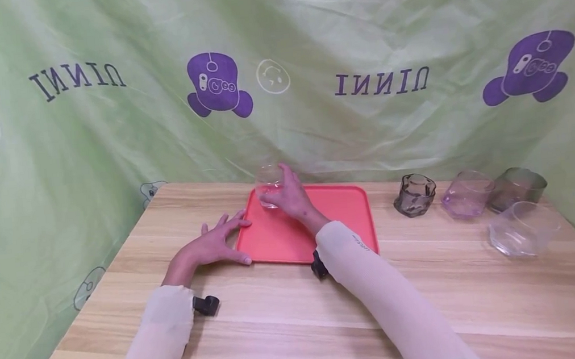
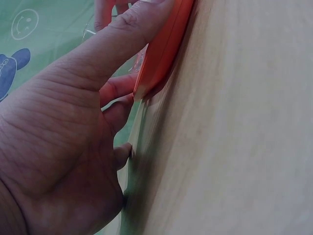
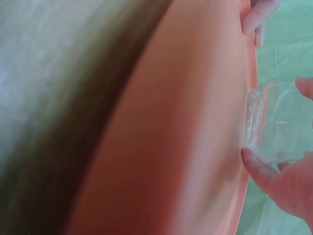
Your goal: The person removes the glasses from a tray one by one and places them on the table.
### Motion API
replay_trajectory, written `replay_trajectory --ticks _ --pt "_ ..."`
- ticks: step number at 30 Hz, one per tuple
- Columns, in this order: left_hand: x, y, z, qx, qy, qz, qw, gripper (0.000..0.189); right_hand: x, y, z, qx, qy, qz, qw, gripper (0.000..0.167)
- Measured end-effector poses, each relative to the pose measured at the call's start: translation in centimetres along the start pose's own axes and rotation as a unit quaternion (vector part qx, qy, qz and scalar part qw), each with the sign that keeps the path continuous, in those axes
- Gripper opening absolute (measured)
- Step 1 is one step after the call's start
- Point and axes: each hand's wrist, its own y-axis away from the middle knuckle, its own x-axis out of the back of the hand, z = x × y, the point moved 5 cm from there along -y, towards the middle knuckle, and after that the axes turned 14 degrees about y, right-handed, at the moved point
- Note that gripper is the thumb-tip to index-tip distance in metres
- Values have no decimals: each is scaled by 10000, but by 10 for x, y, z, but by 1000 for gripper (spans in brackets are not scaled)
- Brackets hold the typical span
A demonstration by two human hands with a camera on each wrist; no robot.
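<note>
A red tray (image 1: pixel 317 222) lies on the wooden table. At its back left corner my right hand (image 1: pixel 291 199) holds a clear drinking glass (image 1: pixel 268 176) from the side. In the right wrist view, the thumb and fingers of the right hand (image 3: pixel 293 181) are around the upright glass (image 3: pixel 279 122), its base at the tray. My left hand (image 1: pixel 216 244) is at the tray's left edge with fingers spread. The left wrist view has the left thumb (image 2: pixel 117 44) against the tray's corner (image 2: pixel 164 54), with the other fingers along the edge.
To the right of the tray stand a dark grey glass (image 1: pixel 415 195), a pinkish purple glass (image 1: pixel 465 195), a smoky glass (image 1: pixel 521 184) and a tilted-looking clear glass (image 1: pixel 520 233). A green printed curtain (image 1: pixel 314 131) hangs right behind the table (image 1: pixel 280 328).
</note>
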Motion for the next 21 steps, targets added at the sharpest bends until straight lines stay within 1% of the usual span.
replay_trajectory --ticks 8,16,21 --pt "-2 -2 0 -105 -22 7 9999 97 2 3 -1 -29 -29 30 10000 92" --pt "-1 -1 1 -105 28 -8 9999 97 1 3 -2 -87 -22 34 10000 85" --pt "0 0 1 -110 47 0 9999 97 1 3 -2 -75 25 40 10000 84"
